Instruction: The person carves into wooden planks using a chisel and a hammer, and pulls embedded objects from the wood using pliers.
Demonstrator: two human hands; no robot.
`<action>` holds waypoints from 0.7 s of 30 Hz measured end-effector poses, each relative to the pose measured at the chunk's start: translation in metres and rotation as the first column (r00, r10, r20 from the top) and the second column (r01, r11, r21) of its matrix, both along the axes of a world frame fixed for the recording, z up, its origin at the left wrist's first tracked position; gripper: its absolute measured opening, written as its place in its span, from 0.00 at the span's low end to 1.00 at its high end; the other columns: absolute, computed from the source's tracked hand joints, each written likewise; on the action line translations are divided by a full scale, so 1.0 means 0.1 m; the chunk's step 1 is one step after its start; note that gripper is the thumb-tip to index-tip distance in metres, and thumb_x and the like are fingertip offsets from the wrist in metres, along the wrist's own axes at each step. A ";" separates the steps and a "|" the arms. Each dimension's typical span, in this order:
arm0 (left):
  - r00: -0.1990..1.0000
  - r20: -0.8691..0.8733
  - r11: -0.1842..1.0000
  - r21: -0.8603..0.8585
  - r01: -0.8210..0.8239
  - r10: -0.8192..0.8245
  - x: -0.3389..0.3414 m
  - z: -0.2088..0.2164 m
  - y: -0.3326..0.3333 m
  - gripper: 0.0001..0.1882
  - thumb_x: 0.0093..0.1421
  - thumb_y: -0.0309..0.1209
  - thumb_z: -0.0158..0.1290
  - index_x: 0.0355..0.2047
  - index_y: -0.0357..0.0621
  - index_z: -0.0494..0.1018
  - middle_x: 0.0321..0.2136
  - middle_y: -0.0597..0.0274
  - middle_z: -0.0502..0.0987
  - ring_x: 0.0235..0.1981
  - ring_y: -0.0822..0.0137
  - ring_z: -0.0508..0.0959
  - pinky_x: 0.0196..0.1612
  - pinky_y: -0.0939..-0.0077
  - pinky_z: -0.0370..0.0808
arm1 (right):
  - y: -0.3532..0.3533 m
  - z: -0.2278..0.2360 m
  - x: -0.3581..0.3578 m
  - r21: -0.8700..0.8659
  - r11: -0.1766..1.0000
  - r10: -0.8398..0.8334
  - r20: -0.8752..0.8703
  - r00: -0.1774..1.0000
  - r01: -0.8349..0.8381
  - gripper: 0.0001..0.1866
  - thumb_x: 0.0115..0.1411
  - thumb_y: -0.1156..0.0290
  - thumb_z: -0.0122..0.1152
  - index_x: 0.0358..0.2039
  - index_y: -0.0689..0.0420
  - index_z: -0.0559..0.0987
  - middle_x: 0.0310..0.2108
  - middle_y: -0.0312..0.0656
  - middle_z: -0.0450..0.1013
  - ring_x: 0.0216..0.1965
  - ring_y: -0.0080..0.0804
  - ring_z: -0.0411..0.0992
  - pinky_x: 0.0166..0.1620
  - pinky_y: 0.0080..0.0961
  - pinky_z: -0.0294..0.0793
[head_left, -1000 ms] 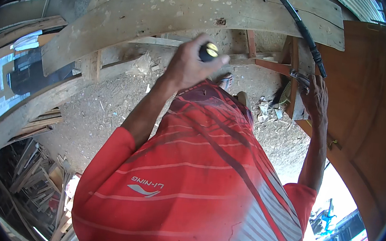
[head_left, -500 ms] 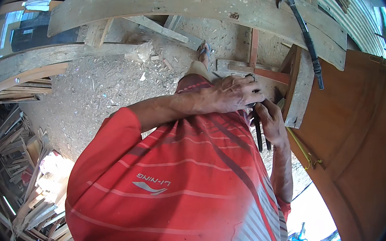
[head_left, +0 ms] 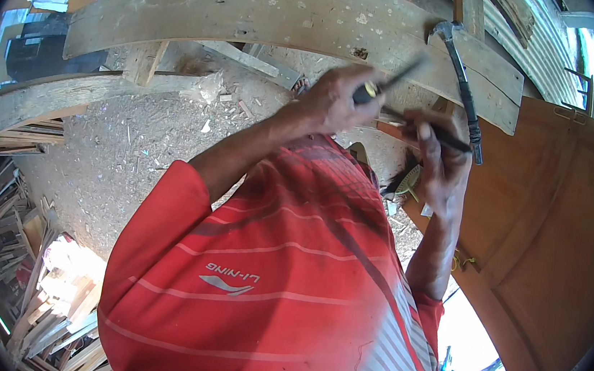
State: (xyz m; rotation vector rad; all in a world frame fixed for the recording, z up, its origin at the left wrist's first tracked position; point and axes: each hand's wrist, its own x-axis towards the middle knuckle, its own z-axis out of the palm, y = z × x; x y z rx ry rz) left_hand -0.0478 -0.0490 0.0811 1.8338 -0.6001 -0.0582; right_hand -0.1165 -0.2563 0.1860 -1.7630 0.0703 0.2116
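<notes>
A thin dark metal rod [head_left: 426,130] lay gripped in the closed fingers of the right hand [head_left: 440,164]. The left hand [head_left: 334,102] was curled shut round a small yellow-capped tool [head_left: 370,89], just beside the rod, before a curved grey wooden plank [head_left: 257,15].

hammer [head_left: 459,87] on curved beam [head_left: 257,15] — door panel [head_left: 546,226] right

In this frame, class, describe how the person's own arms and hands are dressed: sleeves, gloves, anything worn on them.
Both arms come out of short red sleeves, part of a red shirt with thin pale stripes and a small pale mark on its front. The forearms are bare below the sleeves. The left hand and right hand are bare too: no gloves, and no watch or ring that can be made out.
</notes>
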 end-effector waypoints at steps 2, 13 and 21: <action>0.990 -0.117 0.995 -0.038 -0.088 0.083 0.21 -0.03 0.11 0.09 0.62 0.29 0.62 0.41 0.40 0.76 0.31 0.57 0.81 0.30 0.67 0.82 0.35 0.70 0.79 | 0.06 -0.02 0.29 -0.177 0.984 0.040 0.017 0.999 -0.037 0.17 0.74 0.62 0.56 0.52 0.63 0.78 0.41 0.45 0.81 0.44 0.29 0.80 0.49 0.28 0.78; 0.887 -0.138 0.898 0.070 -0.435 0.440 0.66 -0.31 0.35 0.14 0.63 0.39 0.62 0.42 0.43 0.77 0.31 0.56 0.82 0.32 0.63 0.83 0.40 0.68 0.79 | 0.22 -0.54 1.31 -0.173 0.970 0.209 0.247 0.946 -0.169 0.18 0.74 0.62 0.54 0.45 0.68 0.79 0.37 0.48 0.81 0.38 0.31 0.82 0.43 0.27 0.83; 0.908 -0.166 0.918 0.172 -0.358 0.385 0.82 -0.29 0.27 0.18 0.60 0.42 0.61 0.44 0.43 0.78 0.31 0.54 0.83 0.33 0.60 0.83 0.41 0.66 0.79 | 0.10 -0.62 1.49 -0.085 0.995 0.069 0.138 0.988 -0.058 0.20 0.74 0.64 0.51 0.42 0.73 0.78 0.38 0.51 0.82 0.36 0.35 0.83 0.41 0.27 0.86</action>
